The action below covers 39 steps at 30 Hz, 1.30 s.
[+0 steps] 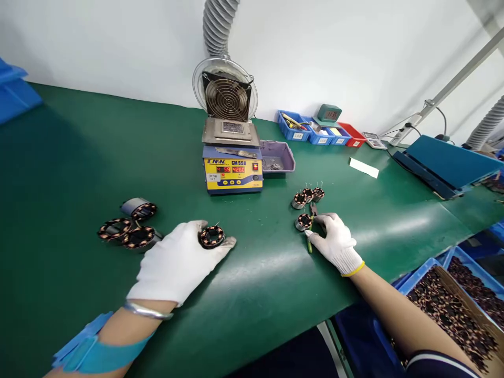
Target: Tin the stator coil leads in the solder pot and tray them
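Note:
My left hand [179,257], in a white glove, has its fingers and thumb around a copper-wound motor stator [212,237] at the middle front of the bench. To its left lie three more stators [139,237], one of them tipped on its side. My right hand [334,240], gloved too, is closed with thumb and fingers on the green-handled cutting pliers [310,242], which lie along the bench with their jaws pointing away. A single small stator [303,222] stands just left of the pliers. Behind it, three small stators [307,196] with loose wire ends stand close together.
A yellow-fronted solder pot [233,175] stands at the back centre, a knife [236,153] on it and a fan [227,98] behind. Beside it is a purple tray [292,160]. Blue bins [293,126] line the wall. Crates of stators [444,315] sit at lower right.

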### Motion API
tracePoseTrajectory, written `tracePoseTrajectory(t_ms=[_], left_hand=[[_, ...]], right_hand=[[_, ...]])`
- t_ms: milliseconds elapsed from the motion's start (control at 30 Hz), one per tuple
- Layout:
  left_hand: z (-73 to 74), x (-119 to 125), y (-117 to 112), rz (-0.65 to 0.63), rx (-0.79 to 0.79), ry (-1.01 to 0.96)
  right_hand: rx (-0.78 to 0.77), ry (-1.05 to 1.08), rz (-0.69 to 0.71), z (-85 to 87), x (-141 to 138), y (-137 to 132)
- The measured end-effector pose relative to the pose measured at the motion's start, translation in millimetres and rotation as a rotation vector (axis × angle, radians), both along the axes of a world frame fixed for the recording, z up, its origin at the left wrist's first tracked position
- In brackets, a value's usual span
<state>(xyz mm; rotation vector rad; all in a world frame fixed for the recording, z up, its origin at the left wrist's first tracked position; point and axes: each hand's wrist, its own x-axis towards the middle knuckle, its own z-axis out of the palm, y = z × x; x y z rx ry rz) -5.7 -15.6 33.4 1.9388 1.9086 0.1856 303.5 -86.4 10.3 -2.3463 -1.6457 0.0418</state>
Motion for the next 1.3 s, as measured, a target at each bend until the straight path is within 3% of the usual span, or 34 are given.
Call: tracePoseTrajectory(t_ms=[167, 267, 367, 467, 567, 700, 800, 900, 1033, 1200, 1300], left_hand=[[-7.0, -3.0, 5.4, -0.057, 0.033, 0.023], [-10.7, -6.3, 3.9, -0.081, 0.071, -0.008], [-16.1, -6.9, 0.2, -0.092, 0.157, -0.177], [-24.4, -4.2, -3.1, -0.108, 0.277, -0.42], [-32.6, -1.2, -7.2, -0.137, 0.313, -0.608], [-36.6, -1.1, -11.3, -0.195, 0.235, -0.724], [-32.7, -2.0, -10.7, -0.234, 0.268, -0.684], [-29.3, -0.8, -7.0, -0.176, 0.251, -0.605], [-34.2, 1.5, -1.2, -0.168, 0.315, -0.577], [-40.6, 0.7, 0.4, -0.174, 0.367, -0.606], [-37.3, -3.5, 1.9, -0.14, 0.288, -0.659]], right_hand=[[-0.071, -0.086, 0.001, 10.2, -9.3, 19.3], [-0.218, -0.158, -0.003, 26.4, -6.6, 17.9], [-0.348, -0.236, -0.007, 45.9, -5.8, 5.7], [-0.215, -0.197, 0.104, 59.4, -22.8, -3.5], [-0.109, 0.211, 0.33, 56.0, -62.3, 5.3], [-0.231, 0.917, 0.578, 27.5, -116.0, 46.7], [-0.223, 1.297, 0.566, 8.9, -138.8, 69.9], [-0.147, 1.472, 0.472, 2.6, -149.2, 71.6], [-0.082, 1.302, 0.459, 1.8, -153.6, 61.6], [0.216, 0.852, 0.549, -0.7, -149.8, 55.9], [0.279, 0.746, 0.555, -1.0, -145.6, 56.1]])
